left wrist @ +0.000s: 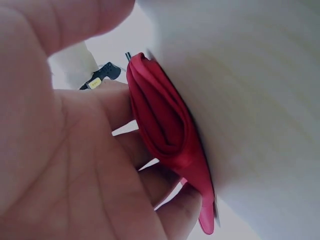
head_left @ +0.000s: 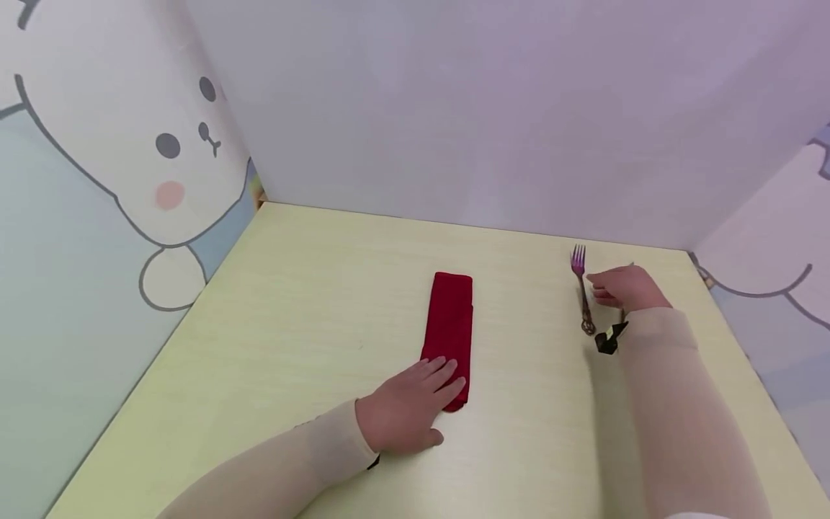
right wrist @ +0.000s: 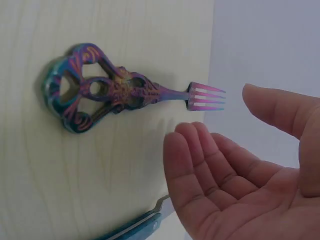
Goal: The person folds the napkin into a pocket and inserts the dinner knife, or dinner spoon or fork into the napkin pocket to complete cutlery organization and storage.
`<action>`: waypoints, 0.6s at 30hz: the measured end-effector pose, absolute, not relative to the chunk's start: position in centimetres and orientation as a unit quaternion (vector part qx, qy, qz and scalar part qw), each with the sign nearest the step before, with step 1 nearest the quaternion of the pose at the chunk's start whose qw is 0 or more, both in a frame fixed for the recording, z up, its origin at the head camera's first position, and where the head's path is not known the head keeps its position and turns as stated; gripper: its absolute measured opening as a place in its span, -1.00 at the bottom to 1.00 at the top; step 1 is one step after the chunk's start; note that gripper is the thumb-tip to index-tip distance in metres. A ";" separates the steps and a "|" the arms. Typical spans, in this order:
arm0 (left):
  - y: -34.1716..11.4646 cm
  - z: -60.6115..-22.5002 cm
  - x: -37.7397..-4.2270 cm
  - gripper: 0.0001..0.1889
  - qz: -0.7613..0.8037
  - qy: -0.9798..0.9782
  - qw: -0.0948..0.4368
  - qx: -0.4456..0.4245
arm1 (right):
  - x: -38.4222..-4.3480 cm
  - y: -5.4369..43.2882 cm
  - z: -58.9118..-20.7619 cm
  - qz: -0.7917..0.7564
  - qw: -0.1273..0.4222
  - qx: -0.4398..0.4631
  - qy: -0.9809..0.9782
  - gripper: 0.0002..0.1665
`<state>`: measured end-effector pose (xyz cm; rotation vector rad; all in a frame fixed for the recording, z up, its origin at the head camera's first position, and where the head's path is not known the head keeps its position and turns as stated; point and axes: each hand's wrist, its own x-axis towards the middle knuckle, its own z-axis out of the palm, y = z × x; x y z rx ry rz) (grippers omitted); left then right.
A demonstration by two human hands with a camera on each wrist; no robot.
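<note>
A folded red cloth napkin (head_left: 449, 317) lies lengthwise on the table, a narrow strip with layered folds. My left hand (head_left: 408, 404) rests on its near end, fingers spread across the cloth and thumb off to the side. In the left wrist view the rolled layers of the napkin (left wrist: 160, 110) show beneath the fingers. To the right lies an ornate fork (right wrist: 125, 92) with an openwork handle and purple-teal sheen, tines pointing away. My right hand (head_left: 629, 287) hovers just right of it, fingers loosely bent and holding nothing. Below that hand, mostly hidden, is a teal metal utensil (right wrist: 135, 227).
The pale wooden table (head_left: 311, 288) ends at a plain light wall (head_left: 454, 115) behind. Panels with cartoon animal prints stand along both sides, the left panel (head_left: 78, 238) close to the table's edge.
</note>
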<state>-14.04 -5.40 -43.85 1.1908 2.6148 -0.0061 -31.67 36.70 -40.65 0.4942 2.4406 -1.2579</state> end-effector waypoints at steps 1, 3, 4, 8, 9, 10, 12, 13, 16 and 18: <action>-5.4 -43.8 -14.1 -0.16 -0.003 0.902 0.134 0.411 | -32.0 36.9 -40.8 -0.479 0.181 0.201 0.835 -0.25; -5.3 -43.6 -14.1 -0.16 -0.005 0.901 0.136 0.412 | -32.4 37.3 -41.0 -0.532 0.194 0.233 0.791 -0.33; -5.3 -43.7 -14.1 -0.16 -0.004 0.901 0.136 0.413 | -32.5 37.4 -41.1 -0.551 0.200 0.243 0.773 -0.37; -5.2 -43.7 -14.1 -0.16 -0.007 0.899 0.138 0.416 | -32.7 37.7 -41.9 -0.590 0.187 0.269 0.738 -0.83; -5.2 -43.7 -14.1 -0.16 -0.008 0.898 0.138 0.417 | -32.7 37.6 -42.1 -0.587 0.178 0.276 0.739 -0.93; -5.1 -43.7 -14.1 -0.16 -0.010 0.898 0.136 0.418 | -32.7 37.6 -42.3 -0.583 0.169 0.283 0.742 -0.96; -5.1 -43.6 -14.2 -0.16 -0.011 0.898 0.134 0.418 | -33.0 37.5 -42.7 -0.568 0.150 0.293 0.754 -0.94; -5.1 -43.6 -14.2 -0.16 -0.011 0.899 0.134 0.417 | -33.1 37.4 -42.9 -0.558 0.143 0.293 0.763 -0.89; -5.1 -43.6 -14.2 -0.15 -0.014 0.900 0.133 0.415 | -33.6 37.1 -43.5 -0.504 0.131 0.281 0.806 -0.52; -5.2 -43.7 -14.1 -0.15 -0.015 0.900 0.134 0.414 | -33.9 36.8 -43.8 -0.463 0.134 0.273 0.832 -0.51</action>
